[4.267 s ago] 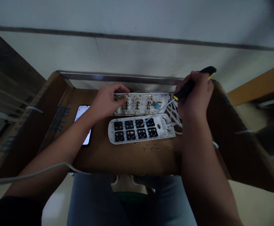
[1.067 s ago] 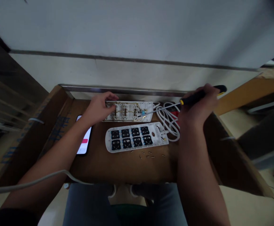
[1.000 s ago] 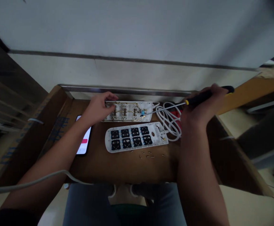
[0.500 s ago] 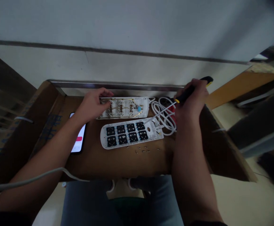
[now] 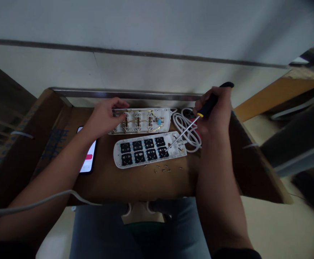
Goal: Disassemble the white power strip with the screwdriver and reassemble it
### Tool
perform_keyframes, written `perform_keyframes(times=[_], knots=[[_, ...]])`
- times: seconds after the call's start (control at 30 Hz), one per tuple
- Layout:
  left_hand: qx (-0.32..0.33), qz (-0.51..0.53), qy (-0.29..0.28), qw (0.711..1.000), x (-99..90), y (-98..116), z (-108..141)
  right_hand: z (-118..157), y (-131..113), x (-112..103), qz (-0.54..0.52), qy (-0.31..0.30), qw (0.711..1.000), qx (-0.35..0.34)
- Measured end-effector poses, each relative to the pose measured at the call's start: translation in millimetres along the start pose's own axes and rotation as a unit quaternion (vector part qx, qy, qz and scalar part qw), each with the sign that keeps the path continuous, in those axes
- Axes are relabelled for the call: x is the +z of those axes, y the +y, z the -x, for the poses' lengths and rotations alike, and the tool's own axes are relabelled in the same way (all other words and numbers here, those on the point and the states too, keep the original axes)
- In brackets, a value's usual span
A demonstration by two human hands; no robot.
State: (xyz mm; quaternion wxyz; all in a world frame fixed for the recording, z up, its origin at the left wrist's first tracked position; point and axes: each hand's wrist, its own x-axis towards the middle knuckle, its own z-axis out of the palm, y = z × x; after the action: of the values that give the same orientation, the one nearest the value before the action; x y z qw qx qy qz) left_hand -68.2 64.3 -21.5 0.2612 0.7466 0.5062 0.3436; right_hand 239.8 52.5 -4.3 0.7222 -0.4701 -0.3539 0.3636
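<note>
My right hand (image 5: 214,111) is wrapped round the black and yellow handle of a screwdriver (image 5: 187,128). Its thin shaft slants down to the left, and the tip is at the lower right black socket insert of a white power strip cover (image 5: 143,165). Several such inserts sit in two rows in this cover. Behind it lies the other power strip half (image 5: 144,122), showing metal contact strips and a small blue part. My left hand (image 5: 109,115) grips that half at its left end, thumb on the inside and fingers at the far edge.
Several small screws (image 5: 163,170) lie in front of the cover. White cable (image 5: 187,133) is coiled on the right, with something red beneath. A lit phone (image 5: 88,158) lies at left under my forearm. Cardboard box walls (image 5: 256,169) enclose the sides; a white cord (image 5: 38,204) crosses the lower left.
The screwdriver tip has moved from the upper right black insert to the lower right one, and my right hand has shifted slightly left. My left hand keeps its hold.
</note>
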Motion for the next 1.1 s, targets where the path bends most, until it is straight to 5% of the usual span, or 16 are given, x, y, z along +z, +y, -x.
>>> perform_keyframes(times=[0.2, 0.57, 1.1], knots=[[0.000, 0.001, 0.002, 1.000, 0.3, 1, 0, 1, 5, 3, 0.026, 0.000, 1.000, -0.008], [0.003, -0.024, 0.005, 1.000, 1.8, 1, 2, -10, -5, -1, -0.085, 0.230, 0.963, -0.109], [0.000, -0.063, 0.000, 0.998, 2.3, 5, 3, -17, 5, 6, -0.091, 0.272, 0.958, -0.023]])
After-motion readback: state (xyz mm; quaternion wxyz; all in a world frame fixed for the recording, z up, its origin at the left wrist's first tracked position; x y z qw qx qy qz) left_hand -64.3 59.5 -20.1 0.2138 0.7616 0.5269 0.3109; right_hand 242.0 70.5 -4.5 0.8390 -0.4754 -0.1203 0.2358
